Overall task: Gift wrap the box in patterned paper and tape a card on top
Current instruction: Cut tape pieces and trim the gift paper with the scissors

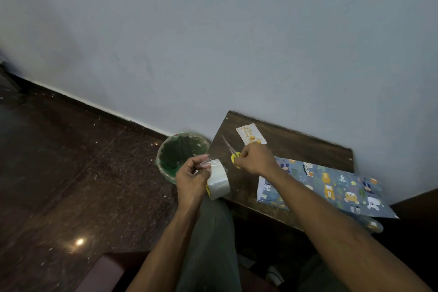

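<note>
My left hand holds a roll of clear tape off the table's left edge, its fingers pinching a pulled-out strip of tape. My right hand grips the yellow handles of the scissors, whose blades lie on the table pointing up and left. The patterned blue wrapping, printed with animals, lies on the right half of the table; I cannot tell whether a box is under it. A white card with gold print lies near the wall, just beyond my right hand.
The small dark wooden table stands against a pale wall. A green-lined waste bin sits on the dark floor by the table's left edge, under my left hand. My legs are below the table.
</note>
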